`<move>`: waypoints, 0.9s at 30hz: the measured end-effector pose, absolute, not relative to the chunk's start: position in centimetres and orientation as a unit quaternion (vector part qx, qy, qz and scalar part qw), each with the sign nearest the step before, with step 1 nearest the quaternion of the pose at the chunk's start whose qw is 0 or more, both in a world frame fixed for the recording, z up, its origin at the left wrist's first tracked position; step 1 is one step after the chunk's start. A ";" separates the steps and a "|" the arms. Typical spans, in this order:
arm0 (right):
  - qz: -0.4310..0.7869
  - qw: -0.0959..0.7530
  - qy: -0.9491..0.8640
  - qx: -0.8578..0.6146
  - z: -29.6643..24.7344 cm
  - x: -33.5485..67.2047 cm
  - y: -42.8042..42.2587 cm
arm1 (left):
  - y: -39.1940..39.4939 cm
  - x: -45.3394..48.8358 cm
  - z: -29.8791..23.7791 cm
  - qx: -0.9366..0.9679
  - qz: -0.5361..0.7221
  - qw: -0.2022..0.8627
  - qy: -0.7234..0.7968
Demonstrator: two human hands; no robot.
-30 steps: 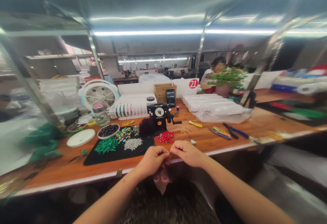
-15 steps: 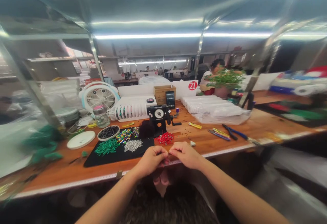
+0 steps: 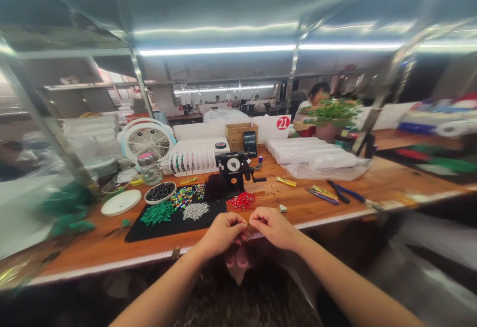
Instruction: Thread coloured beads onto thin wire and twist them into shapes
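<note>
At the table's front edge my left hand [image 3: 225, 231] and my right hand [image 3: 274, 226] meet, thumb and forefinger pinched on each. Whatever lies between the fingertips is too small to make out. Just beyond them is a pile of small red pieces [image 3: 241, 200]. Left of the hands a black mat [image 3: 149, 233] carries green tube-like pieces [image 3: 158, 212], silver-grey pieces [image 3: 196, 211] and multicoloured beads [image 3: 183, 198]. A black hand-cranked device with a round dial [image 3: 233, 164] stands behind the red pile.
A bowl of black pieces [image 3: 160, 193], a white lid [image 3: 121, 203] and a fan [image 3: 149, 140] are on the left. Pliers [image 3: 346, 192], tweezers [image 3: 322, 195], a yellow cutter [image 3: 286, 182] and wrapped white rolls [image 3: 316, 155] lie right. A person [image 3: 307, 106] sits beyond a plant [image 3: 330, 116].
The view has shifted slightly, so the bench appears a little further right. Both hands keep their pinch at nearly the same place, fingertips close together.
</note>
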State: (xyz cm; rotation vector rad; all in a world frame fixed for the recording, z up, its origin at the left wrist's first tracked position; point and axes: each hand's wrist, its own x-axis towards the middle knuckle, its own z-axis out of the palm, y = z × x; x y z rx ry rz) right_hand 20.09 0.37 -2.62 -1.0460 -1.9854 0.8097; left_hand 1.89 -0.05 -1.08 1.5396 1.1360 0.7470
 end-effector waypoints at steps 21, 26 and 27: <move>0.204 0.266 -0.843 -0.420 -0.3 21.2 1.3 | -4.4 5.1 -4.3 0.552 0.401 0.509 0.525; 0.099 0.169 -0.859 -0.474 0.9 17.6 1.5 | -5.7 6.5 -6.2 0.440 0.448 0.598 0.499; 0.106 0.147 -0.860 -0.478 1.0 16.7 1.4 | -5.9 6.7 -6.2 0.434 0.447 0.606 0.494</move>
